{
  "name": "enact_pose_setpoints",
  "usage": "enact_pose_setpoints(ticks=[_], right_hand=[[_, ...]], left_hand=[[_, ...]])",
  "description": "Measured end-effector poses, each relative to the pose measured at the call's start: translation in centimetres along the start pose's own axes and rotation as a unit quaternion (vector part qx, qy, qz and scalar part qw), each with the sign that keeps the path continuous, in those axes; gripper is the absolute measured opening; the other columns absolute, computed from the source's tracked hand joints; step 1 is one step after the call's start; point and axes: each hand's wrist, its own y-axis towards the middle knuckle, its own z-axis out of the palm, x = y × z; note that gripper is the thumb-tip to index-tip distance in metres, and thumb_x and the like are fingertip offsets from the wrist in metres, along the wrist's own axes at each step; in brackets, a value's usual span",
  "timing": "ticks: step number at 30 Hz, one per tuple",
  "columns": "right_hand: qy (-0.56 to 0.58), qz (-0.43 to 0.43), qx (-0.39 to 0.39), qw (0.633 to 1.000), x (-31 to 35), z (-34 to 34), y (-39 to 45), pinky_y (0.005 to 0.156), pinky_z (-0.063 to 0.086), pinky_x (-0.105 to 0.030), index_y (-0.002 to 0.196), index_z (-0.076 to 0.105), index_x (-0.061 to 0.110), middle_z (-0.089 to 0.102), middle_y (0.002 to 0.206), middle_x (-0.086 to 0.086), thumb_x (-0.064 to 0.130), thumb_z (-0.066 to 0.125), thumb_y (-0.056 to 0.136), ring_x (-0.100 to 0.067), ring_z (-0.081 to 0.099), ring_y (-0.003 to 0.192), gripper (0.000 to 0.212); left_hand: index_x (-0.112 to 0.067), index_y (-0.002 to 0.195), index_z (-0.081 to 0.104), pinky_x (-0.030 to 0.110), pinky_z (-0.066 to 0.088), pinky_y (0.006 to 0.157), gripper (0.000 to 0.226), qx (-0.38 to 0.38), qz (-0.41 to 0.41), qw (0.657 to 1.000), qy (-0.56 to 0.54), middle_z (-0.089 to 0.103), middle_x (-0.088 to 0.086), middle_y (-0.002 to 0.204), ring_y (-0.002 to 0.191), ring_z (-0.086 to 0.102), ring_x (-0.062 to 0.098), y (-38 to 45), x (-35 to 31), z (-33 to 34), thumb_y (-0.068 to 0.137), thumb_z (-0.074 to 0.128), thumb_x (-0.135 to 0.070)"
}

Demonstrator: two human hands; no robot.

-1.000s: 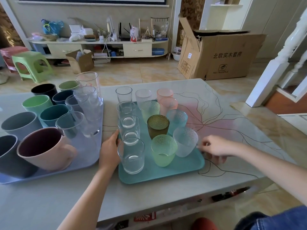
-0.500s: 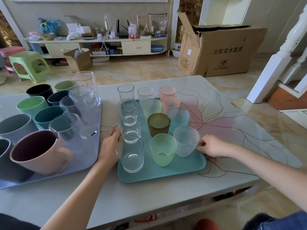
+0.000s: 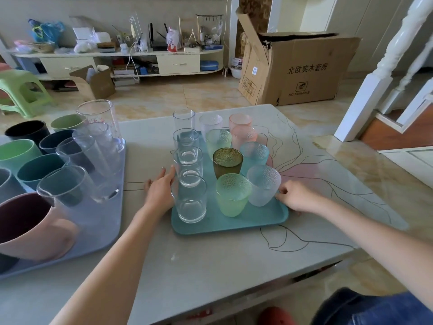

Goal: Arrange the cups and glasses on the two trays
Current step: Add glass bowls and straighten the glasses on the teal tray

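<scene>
The lavender tray at the left runs out of the picture's left edge, which also cuts off the pink mug and the grey cups standing on it. On the teal tray, the left hand's thumb side is screened by the near clear glass, and the right hand's fingertips disappear under the tray's right rim, so the grip there cannot be made out. The tray's far end is masked by the pink textured glasses, while the clutter on the far shelf is too small to identify.
</scene>
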Motion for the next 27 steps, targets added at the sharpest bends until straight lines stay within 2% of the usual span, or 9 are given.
enact_pose_setpoints(ticks=[2,4,6,8,12,17,21,24,27], right_hand=[[-0.002,-0.008,0.003,1.000,0.0,0.0,-0.3,0.043,0.037,-0.020,0.061,0.036,0.017,0.049,0.048,-0.002,0.029,0.045,0.094,-0.018,0.051,0.035,0.037],[0.011,-0.012,0.019,1.000,0.0,-0.4,-0.8,0.034,0.034,-0.015,0.069,0.044,0.015,0.051,0.051,-0.002,0.033,0.039,0.099,-0.010,0.050,0.028,0.036],[0.020,-0.001,0.028,0.999,0.0,-1.0,-1.2,0.028,0.033,-0.014,0.080,0.051,0.012,0.054,0.057,-0.005,0.035,0.033,0.101,-0.010,0.050,0.028,0.035],[0.027,0.006,0.012,1.000,0.0,-1.3,-1.1,0.028,0.034,-0.015,0.083,0.052,0.010,0.056,0.060,-0.007,0.031,0.033,0.101,-0.015,0.051,0.032,0.034],[0.101,0.002,-0.080,0.992,-0.3,-2.7,0.2,0.038,0.041,-0.020,0.075,0.053,0.012,0.057,0.060,-0.007,0.026,0.036,0.100,-0.020,0.053,0.041,0.034],[0.195,-0.056,-0.154,0.967,0.1,-5.7,4.7,0.063,0.053,-0.036,0.077,0.058,0.016,0.063,0.075,-0.006,0.023,0.039,0.099,-0.024,0.061,0.066,0.030],[0.338,-0.042,-0.203,0.918,2.1,-7.0,10.7,0.055,0.042,-0.023,0.095,0.063,0.003,0.060,0.074,-0.001,0.023,0.041,0.099,-0.013,0.053,0.063,0.030],[0.413,-0.041,-0.203,0.887,3.8,-6.9,15.1,0.062,0.041,-0.022,0.099,0.060,0.010,0.061,0.093,-0.006,0.032,0.039,0.099,-0.015,0.056,0.079,0.030],[0.484,-0.034,-0.157,0.860,5.8,-6.4,18.5,0.077,0.044,-0.028,0.116,0.058,0.006,0.062,0.116,-0.011,0.039,0.031,0.101,-0.022,0.058,0.104,0.046]], left_hand=[[-0.025,0.149,0.018,0.046,0.011,0.115,0.054,0.044,-0.001,0.999,0.006,0.047,0.000,0.143,0.146,0.013,0.018,-0.2,0.2,-0.2,0.096,0.030,-0.030],[-0.025,0.150,0.014,0.043,0.016,0.117,0.052,0.079,-0.005,0.997,-0.005,0.037,0.007,0.150,0.146,0.014,0.023,-0.7,0.2,-0.8,0.100,0.029,-0.027],[-0.022,0.148,0.021,0.035,0.027,0.110,0.049,0.078,-0.023,0.996,-0.042,0.033,0.015,0.150,0.142,0.025,0.029,-1.6,0.1,-1.5,0.101,0.030,-0.027],[-0.015,0.144,0.033,0.030,0.033,0.102,0.045,0.048,-0.047,0.994,-0.086,0.041,0.015,0.146,0.135,0.038,0.030,-2.2,0.1,-1.9,0.100,0.033,-0.024],[-0.012,0.143,0.034,0.031,0.026,0.111,0.045,-0.012,-0.107,0.973,-0.202,0.037,0.010,0.149,0.137,0.035,0.025,-1.9,0.5,-2.5,0.100,0.034,-0.023],[-0.014,0.143,0.036,0.031,0.023,0.112,0.045,-0.072,-0.109,0.940,-0.315,0.037,0.004,0.150,0.138,0.033,0.019,2.1,0.5,-3.7,0.100,0.033,-0.029],[-0.012,0.142,0.038,0.035,0.025,0.111,0.052,-0.103,-0.136,0.913,-0.371,0.039,0.004,0.148,0.136,0.035,0.022,6.9,0.5,-3.7,0.099,0.032,-0.042],[-0.014,0.139,0.042,0.036,0.025,0.114,0.051,-0.129,-0.159,0.876,-0.436,0.042,0.002,0.147,0.135,0.038,0.019,11.1,-0.1,-3.2,0.099,0.026,-0.042],[-0.011,0.138,0.042,0.033,0.021,0.115,0.052,-0.134,-0.158,0.820,-0.534,0.041,0.003,0.147,0.137,0.035,0.016,15.0,-1.1,-2.6,0.100,0.022,-0.040]])
